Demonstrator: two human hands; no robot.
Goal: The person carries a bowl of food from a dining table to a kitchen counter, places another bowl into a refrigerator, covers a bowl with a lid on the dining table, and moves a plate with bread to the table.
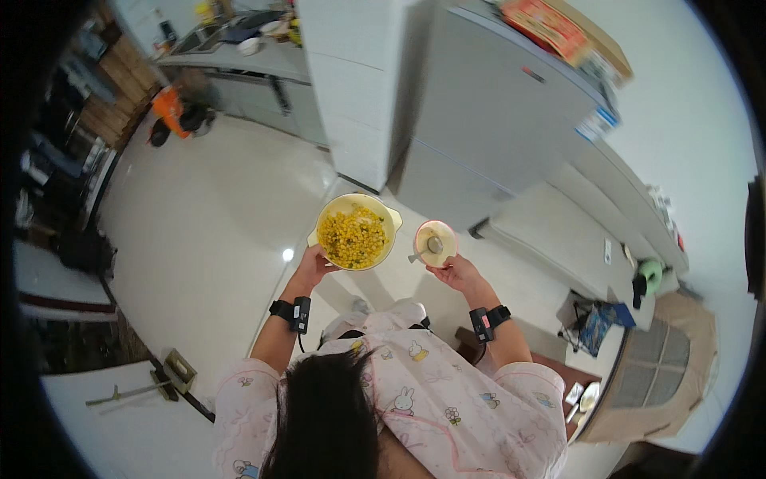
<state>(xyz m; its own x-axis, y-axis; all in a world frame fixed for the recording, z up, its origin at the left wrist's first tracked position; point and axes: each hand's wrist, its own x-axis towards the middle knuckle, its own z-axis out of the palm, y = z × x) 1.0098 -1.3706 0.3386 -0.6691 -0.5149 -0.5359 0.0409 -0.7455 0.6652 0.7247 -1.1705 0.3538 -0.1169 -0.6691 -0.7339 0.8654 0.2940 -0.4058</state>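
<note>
Your left hand [313,263] is clamped on the lower left rim of a pale yellow pot [356,231] full of corn kernels [353,237], held level in the air with its mouth facing up. Your right hand [456,273] grips a small pink-rimmed bowl [436,243] from below, just beside the pot but not touching it. A spoon [424,250] lies in the bowl, its handle pointing down-left over the rim. Ahead stands a grey refrigerator [487,120] beside a white cabinet [355,88]. Open white floor [207,231] spreads wide to your left; a low white counter [558,231] closes in on your right.
</note>
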